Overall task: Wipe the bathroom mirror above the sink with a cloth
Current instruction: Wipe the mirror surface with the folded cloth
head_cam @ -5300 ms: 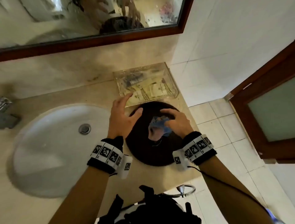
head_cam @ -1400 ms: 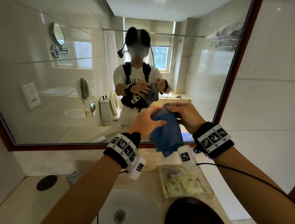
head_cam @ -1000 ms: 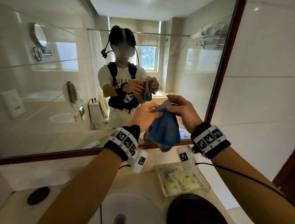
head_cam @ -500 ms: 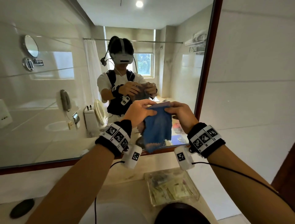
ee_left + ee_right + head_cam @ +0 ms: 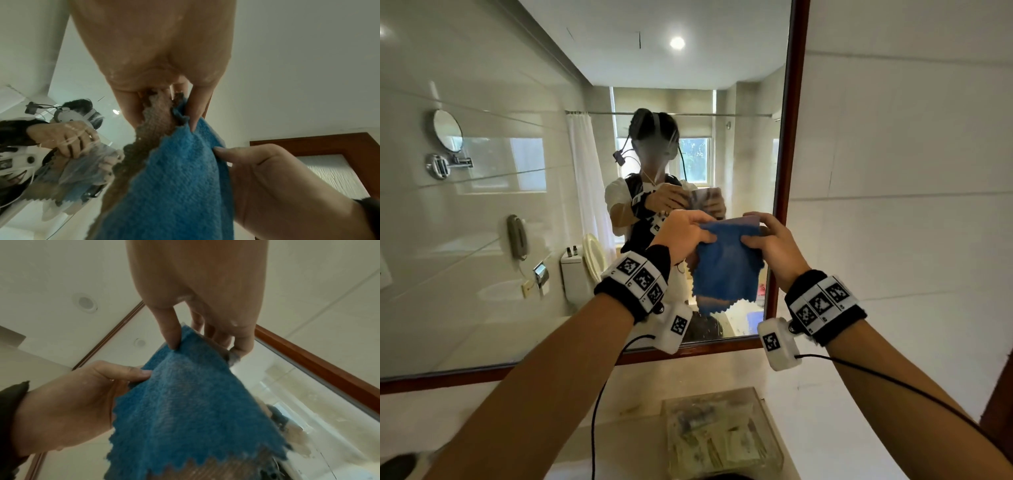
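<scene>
As cloth (image 5: 727, 263) hangs, both hands pinch top.

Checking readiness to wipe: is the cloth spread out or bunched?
Spread. The cloth hangs flat, left hand and right hand pinching its top corners.

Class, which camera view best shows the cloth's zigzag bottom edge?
The right wrist view: the cloth fills it, zigzag edge sharp. The head view shows that edge small and distant; the left wrist view shows only its side edges.
</scene>
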